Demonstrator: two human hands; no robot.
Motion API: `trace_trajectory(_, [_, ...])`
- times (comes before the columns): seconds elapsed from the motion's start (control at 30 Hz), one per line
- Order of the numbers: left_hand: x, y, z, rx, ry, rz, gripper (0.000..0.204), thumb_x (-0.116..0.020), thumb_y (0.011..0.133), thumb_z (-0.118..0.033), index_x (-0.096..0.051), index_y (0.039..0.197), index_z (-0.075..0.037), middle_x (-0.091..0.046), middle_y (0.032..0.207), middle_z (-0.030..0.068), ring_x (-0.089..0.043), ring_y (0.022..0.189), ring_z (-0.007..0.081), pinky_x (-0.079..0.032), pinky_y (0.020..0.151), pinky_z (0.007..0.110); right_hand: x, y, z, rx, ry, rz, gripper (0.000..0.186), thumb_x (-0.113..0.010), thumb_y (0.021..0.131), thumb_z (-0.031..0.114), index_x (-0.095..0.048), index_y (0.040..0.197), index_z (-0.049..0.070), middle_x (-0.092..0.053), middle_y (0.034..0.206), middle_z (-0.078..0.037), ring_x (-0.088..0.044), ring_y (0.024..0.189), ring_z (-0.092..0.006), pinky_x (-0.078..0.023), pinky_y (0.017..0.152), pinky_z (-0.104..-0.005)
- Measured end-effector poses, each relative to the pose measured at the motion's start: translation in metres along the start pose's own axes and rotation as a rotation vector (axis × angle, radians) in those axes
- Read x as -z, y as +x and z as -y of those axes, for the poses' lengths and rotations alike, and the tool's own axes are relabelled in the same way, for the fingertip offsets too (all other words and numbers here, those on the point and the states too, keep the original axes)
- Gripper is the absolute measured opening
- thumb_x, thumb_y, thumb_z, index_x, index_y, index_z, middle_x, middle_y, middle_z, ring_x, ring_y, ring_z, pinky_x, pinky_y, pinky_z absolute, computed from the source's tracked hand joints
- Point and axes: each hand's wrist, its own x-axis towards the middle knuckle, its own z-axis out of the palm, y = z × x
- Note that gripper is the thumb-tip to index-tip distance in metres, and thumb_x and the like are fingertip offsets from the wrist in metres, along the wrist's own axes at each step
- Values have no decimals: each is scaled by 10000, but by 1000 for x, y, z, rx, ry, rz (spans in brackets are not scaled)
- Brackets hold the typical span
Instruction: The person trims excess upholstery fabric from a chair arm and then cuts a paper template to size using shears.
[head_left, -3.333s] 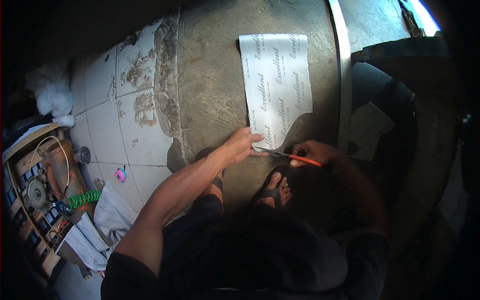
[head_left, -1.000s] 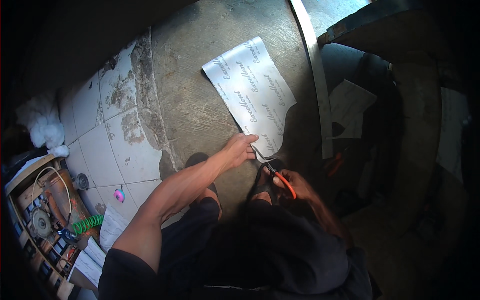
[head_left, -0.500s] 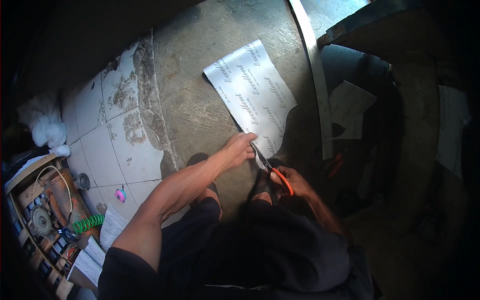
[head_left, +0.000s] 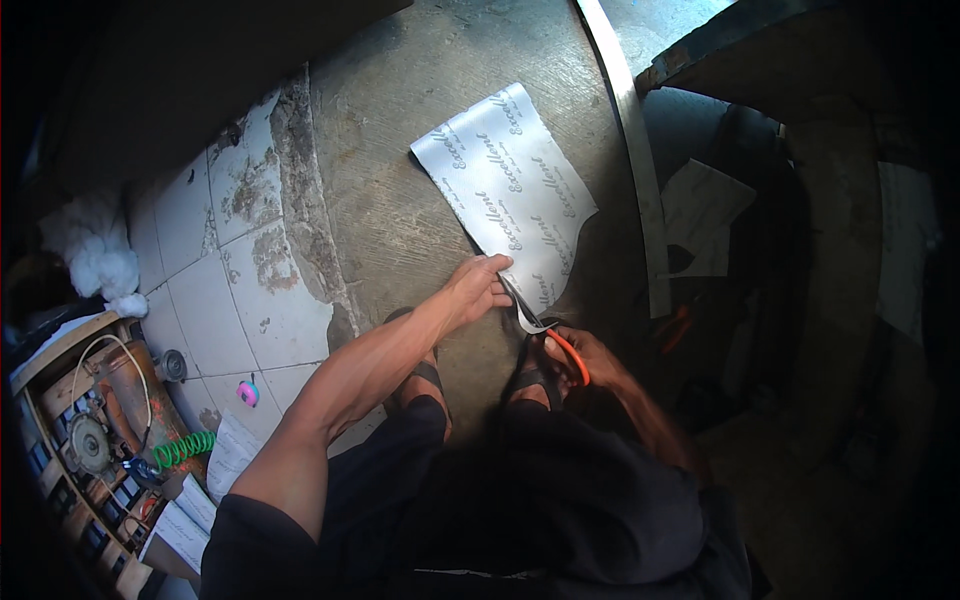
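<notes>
Printed sheet [head_left: 512, 190] has swung, its long axis slanting up-left.

Floor, centre: grey concrete [head_left: 390, 200], scuffed, with streaky marks. Floor, left: white square tiles [head_left: 195, 310], brown-grey stains on several; a rough, broken strip [head_left: 300, 190] runs between tiles and concrete. Near left: slatted wooden frame [head_left: 66, 350]. Far right: dark, thick-edged piece of furniture [head_left: 720, 45], kind unclear. Light: brightest on the far right floor; near right in deep shadow, details lost.
</notes>
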Motion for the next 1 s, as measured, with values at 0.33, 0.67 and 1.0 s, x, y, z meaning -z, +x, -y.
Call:
trace_trajectory(0.33, [-8, -8, 1, 4, -51, 17, 397, -569, 980, -178, -512, 1274, 83, -672, 1155, 235, -699, 1026, 353, -579, 905, 505, -4, 4, 1, -60, 7, -26, 451, -657, 960, 505, -595, 872, 67, -555, 667, 20, -537, 533, -61, -423, 464, -228])
trace_trajectory(0.67, [-1, -4, -7, 0, -30, 1, 435, -586, 982, -251, -508, 1274, 62, -656, 1168, 208, -689, 1018, 316, -570, 863, 456, 0, 9, 0, -19, 13, 31, 475, -661, 949, 521, -601, 936, 50, -551, 667, 18, -535, 502, -75, -442, 451, -239])
trace_trajectory(1.0, [-3, -2, -4, 0, -70, 14, 439, -573, 991, -210, -488, 1291, 98, -649, 1173, 230, -696, 1029, 348, -591, 893, 495, 1, 15, 9, -42, -34, 1, 510, -664, 939, 544, -608, 973, 38, -547, 678, 13, -528, 517, -78, -458, 480, -246])
